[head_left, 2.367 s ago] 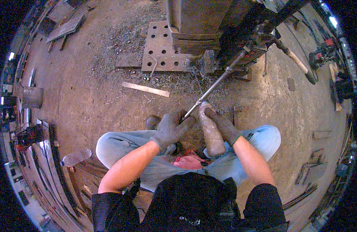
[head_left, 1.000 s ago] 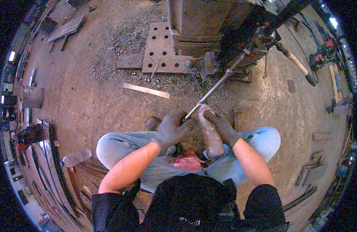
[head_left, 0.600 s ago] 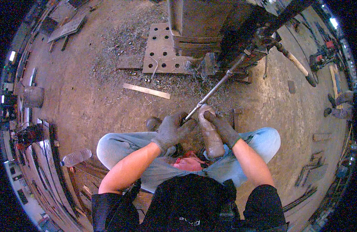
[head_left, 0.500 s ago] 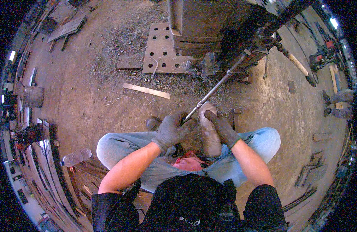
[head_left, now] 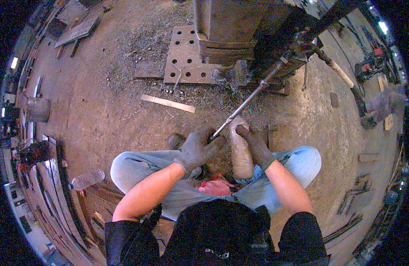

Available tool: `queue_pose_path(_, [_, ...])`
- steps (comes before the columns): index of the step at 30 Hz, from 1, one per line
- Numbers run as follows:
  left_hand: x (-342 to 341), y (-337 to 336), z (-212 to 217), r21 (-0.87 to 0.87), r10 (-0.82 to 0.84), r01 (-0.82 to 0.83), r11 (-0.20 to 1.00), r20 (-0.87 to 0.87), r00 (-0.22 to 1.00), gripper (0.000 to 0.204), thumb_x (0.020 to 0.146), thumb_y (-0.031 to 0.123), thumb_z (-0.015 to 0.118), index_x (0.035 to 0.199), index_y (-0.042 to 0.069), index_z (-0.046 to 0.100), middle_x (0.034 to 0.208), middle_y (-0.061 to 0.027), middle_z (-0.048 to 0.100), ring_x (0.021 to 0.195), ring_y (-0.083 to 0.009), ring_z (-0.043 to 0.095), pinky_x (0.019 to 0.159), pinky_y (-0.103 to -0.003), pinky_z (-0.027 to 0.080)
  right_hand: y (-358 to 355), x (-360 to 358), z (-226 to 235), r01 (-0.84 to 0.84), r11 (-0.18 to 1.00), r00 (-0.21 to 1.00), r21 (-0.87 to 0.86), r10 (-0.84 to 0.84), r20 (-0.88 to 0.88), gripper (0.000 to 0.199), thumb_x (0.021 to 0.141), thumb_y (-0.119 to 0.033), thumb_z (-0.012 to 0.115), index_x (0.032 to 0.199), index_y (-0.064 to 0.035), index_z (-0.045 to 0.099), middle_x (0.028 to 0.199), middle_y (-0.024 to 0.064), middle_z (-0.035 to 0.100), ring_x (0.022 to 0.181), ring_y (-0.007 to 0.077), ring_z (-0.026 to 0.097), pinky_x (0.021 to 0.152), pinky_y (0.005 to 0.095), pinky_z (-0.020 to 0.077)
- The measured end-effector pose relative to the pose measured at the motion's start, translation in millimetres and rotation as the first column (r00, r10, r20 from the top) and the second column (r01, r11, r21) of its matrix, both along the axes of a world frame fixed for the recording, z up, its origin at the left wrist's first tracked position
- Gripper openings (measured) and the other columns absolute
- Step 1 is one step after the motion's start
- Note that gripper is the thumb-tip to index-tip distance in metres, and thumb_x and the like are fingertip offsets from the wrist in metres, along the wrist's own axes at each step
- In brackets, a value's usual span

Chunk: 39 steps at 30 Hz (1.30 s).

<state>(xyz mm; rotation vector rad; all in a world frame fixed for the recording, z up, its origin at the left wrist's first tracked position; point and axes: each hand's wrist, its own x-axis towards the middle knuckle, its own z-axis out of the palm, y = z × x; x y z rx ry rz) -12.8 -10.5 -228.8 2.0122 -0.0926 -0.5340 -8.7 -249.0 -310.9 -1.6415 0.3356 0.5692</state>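
Note:
My left hand (head_left: pixel 200 148), in a dark grey glove, is closed around the near end of a long metal rod (head_left: pixel 249 101). The rod slants up and right to a jointed part of a dark machine (head_left: pixel 226 26). My right hand (head_left: pixel 257 146), gloved too, grips the right side of a long, brownish, round-ended thing (head_left: pixel 241 155) that looks wrapped. Its upper end lies close to the rod; whether they touch I cannot tell. Its kind does not show. Both hands are in front of my lap, between my spread knees.
Ahead lie a plate with round holes (head_left: pixel 183 57), a bent rod (head_left: pixel 178 77), a flat strip (head_left: pixel 168 103) and scattered metal shavings. A plastic bottle (head_left: pixel 88 179) lies left of my knee. Long metal bars (head_left: pixel 54 190) are stacked at left. Another person's blurred legs (head_left: pixel 384 106) show at far right.
The brownish thing has shifted slightly, its lower end now turned a little differently, with my right hand still on it. My left hand stays on the rod. The person at far right has moved their legs.

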Motion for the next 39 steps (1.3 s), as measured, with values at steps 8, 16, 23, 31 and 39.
queue_pose_path(8, [0, -3, -3, 0.014, 0.026, -0.026, 1.0, 0.011, 1.0, 0.041, 0.09, 0.041, 0.067, 0.104, 0.003, 0.065, 0.086, -0.0214, 0.07, 0.081, -0.0363, 0.07, 0.071, -0.044, 0.052, 1, 0, 30, -0.149, 0.983, 0.981, -0.107, 0.133, -0.144, 0.062, 0.095, -0.054, 0.06, 0.131, -0.0037, 0.062, 0.129, 0.0145, 0.066, 0.122, 0.0292, 0.06, 0.105, 0.0371, 0.0436])
queue_pose_path(16, [0, -1, -1, 0.058, 0.01, -0.012, 0.998, 0.036, 0.999, 0.041, 0.089, 0.043, 0.066, 0.104, 0.005, 0.066, 0.084, -0.0198, 0.07, 0.078, -0.0378, 0.07, 0.069, -0.045, 0.052, -3, 1, 10, -0.205, 0.971, 0.978, -0.122, 0.199, -0.061, 0.078, 0.092, -0.062, 0.058, 0.135, 0.0037, 0.055, 0.125, 0.0192, 0.064, 0.112, 0.0254, 0.062, 0.098, 0.0338, 0.0483])
queue_pose_path(23, [-3, -1, -12, 0.014, 0.049, -0.049, 0.999, 0.018, 0.999, 0.042, 0.088, 0.044, 0.066, 0.106, 0.006, 0.067, 0.083, -0.0194, 0.07, 0.077, -0.0362, 0.07, 0.069, -0.045, 0.052, 9, -3, 13, -0.04, 0.987, 0.995, -0.155, 0.053, 0.081, 0.06, 0.092, -0.048, 0.067, 0.128, -0.0009, 0.059, 0.125, 0.0181, 0.065, 0.113, 0.0329, 0.062, 0.1, 0.0414, 0.0477])
queue_pose_path(31, [2, -3, 10, 0.121, 0.021, -0.014, 0.993, -0.052, 0.998, 0.042, 0.089, 0.045, 0.066, 0.104, 0.006, 0.069, 0.083, -0.0195, 0.07, 0.077, -0.0355, 0.07, 0.071, -0.044, 0.052, 23, -4, 48, 0.249, 0.949, 0.968, 0.193, -0.247, -0.037, 0.065, 0.089, -0.038, 0.071, 0.137, 0.0008, 0.049, 0.125, 0.0145, 0.059, 0.111, 0.0275, 0.06, 0.097, 0.0359, 0.0493])
queue_pose_path(39, [-3, -1, -11, 0.037, 0.048, -0.049, 0.998, 0.031, 0.998, 0.046, 0.089, 0.048, 0.065, 0.105, 0.004, 0.068, 0.085, -0.0197, 0.07, 0.079, -0.0366, 0.07, 0.073, -0.044, 0.052, 1, -3, 4, -0.115, 0.967, 0.992, -0.225, 0.126, 0.032, 0.069, 0.091, -0.06, 0.061, 0.122, 0.0015, 0.063, 0.116, 0.0237, 0.068, 0.108, 0.0398, 0.064, 0.096, 0.0462, 0.0491])
